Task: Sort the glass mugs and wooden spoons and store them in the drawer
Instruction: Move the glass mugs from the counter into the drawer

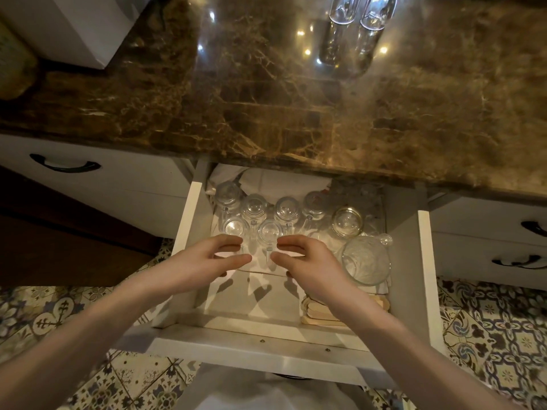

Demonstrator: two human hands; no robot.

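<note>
The white drawer (189, 214) is pulled out below the marble counter. Several clear glass mugs (254, 207) stand in two rows at its back. Both hands hover inside, just in front of the front-row mug (269, 232). My left hand (207, 260) and my right hand (307, 261) face each other, fingers loosely curved, holding nothing. Flat wooden spoons (313, 315) lie stacked at the drawer's front right, partly hidden under my right forearm.
A glass bowl (365, 258) and a gold-rimmed glass jar (347, 221) sit at the drawer's right. Two tall glasses (359, 10) stand at the back of the counter (266, 99). Closed drawers flank both sides. Patterned tile floor lies below.
</note>
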